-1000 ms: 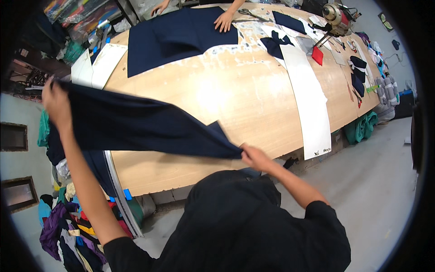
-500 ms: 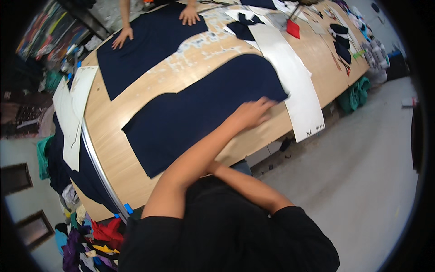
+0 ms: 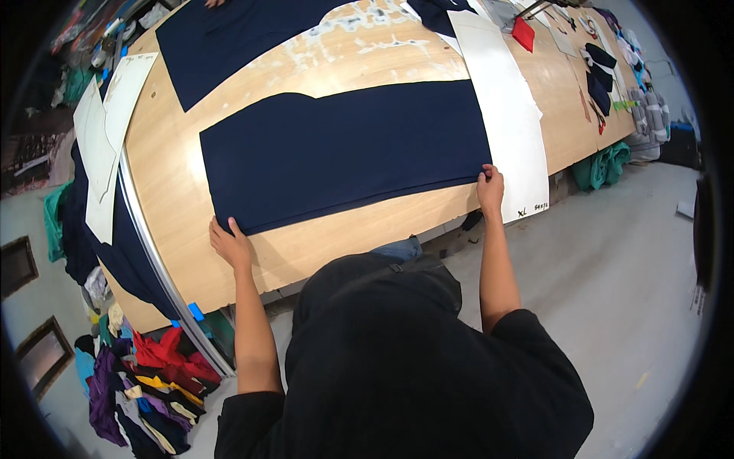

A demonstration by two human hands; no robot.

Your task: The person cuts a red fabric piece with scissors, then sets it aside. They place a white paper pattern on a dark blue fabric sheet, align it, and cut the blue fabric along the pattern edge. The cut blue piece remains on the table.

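Straightening cloth: navy cloth (image 3: 344,149) lies squarer on the bench (image 3: 321,249) at my 12 o'clock.
Arms: just uncrossed.
Left hand (image 3: 232,243): at its 7 o'clock corner; can't tell if gripping.
Right hand (image 3: 492,191): pinching its 4 o'clock corner.
Near edge: seems nearly aligned.

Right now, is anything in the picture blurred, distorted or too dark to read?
Head view: left hand, right hand and cloth look fairly sharp; head view: the upper-left clutter is soft; head view: the rail bows, probably from the fisheye; head view: the cloth is so dark that little texture shows.
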